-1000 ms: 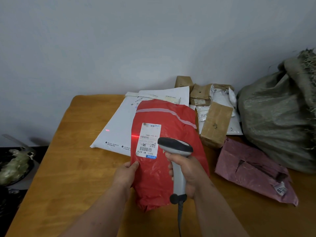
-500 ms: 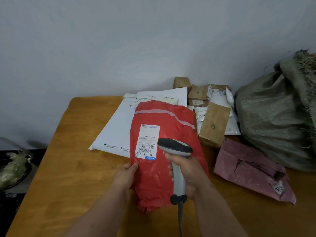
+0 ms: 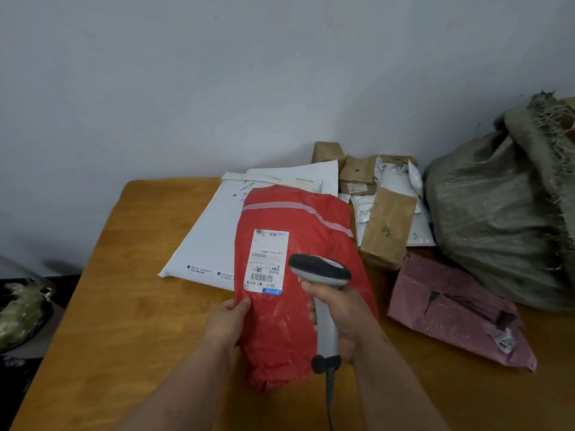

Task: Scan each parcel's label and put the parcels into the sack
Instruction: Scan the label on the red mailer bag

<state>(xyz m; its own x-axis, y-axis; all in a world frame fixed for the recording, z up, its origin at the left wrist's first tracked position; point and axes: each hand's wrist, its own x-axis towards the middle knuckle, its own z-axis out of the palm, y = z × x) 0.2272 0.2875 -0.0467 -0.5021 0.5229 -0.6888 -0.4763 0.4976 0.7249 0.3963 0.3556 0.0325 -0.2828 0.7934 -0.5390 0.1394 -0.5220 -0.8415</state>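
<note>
Between hands: red parcel (image 3: 298,293), L hand (image 3: 228,321) pinching its edge, R hand (image 3: 348,321) gripping scanner (image 3: 322,293).

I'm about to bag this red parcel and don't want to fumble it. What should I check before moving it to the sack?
1. Left hand grips the red parcel at its edge: ok.
2. Label faces up, unobstructed: ok.
3. Scan registered: cannot tell; no beam shows on the label.
4. Right hand free to help: not ok, it holds the scanner.
5. Sack mouth open: cannot tell.
6. Path to the sack: not ok, the brown box and pink parcel lie between.
</note>
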